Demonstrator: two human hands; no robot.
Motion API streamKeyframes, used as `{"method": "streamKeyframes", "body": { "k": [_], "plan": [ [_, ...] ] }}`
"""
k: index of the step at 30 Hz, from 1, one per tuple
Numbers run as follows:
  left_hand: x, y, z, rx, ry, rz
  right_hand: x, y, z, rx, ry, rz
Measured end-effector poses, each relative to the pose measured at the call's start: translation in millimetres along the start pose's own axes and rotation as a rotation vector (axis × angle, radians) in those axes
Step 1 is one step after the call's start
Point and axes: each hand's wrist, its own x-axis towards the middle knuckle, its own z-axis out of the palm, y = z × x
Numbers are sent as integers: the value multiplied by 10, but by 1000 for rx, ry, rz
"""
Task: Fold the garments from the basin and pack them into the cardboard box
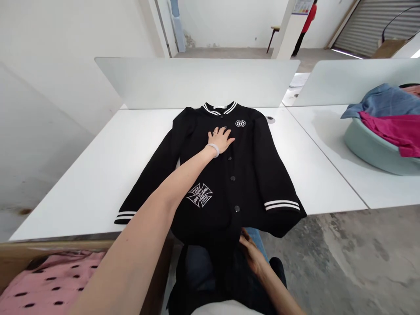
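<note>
A black button-front jacket (203, 162) lies face up, its collar toward the low divider and its lower hem hanging over the table's near edge. White stripes trim the collar and cuffs, with a round "50" badge on the chest and a cross-shaped patch lower down. My left hand (221, 140) rests flat on the upper chest beside the row of buttons, fingers spread and holding nothing. Down at the hanging hem, my right hand (252, 253) is closed on the jacket's edge; its fingertips are partly hidden by the cloth.
The white table (78, 175) ends at a frosted divider (203, 83). To the right stands a pale green basin (370, 148) heaped with clothes. A cardboard box (33, 248) holding pink dotted fabric (49, 284) sits lower left. A person in red (308, 19) is in the background.
</note>
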Motion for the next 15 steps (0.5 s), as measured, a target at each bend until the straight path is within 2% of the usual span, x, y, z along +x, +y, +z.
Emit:
{"method": "streamKeyframes", "body": {
  "k": [5,11,15],
  "plan": [
    [-171,107,38,-45,-218,-23,16,113,65,3,-51,-19],
    [-214,90,132,-24,-197,-33,301,125,151,3,-83,-59],
    [-198,83,138,-25,-196,-32,380,94,212,-5,-90,-88]
  ]
}}
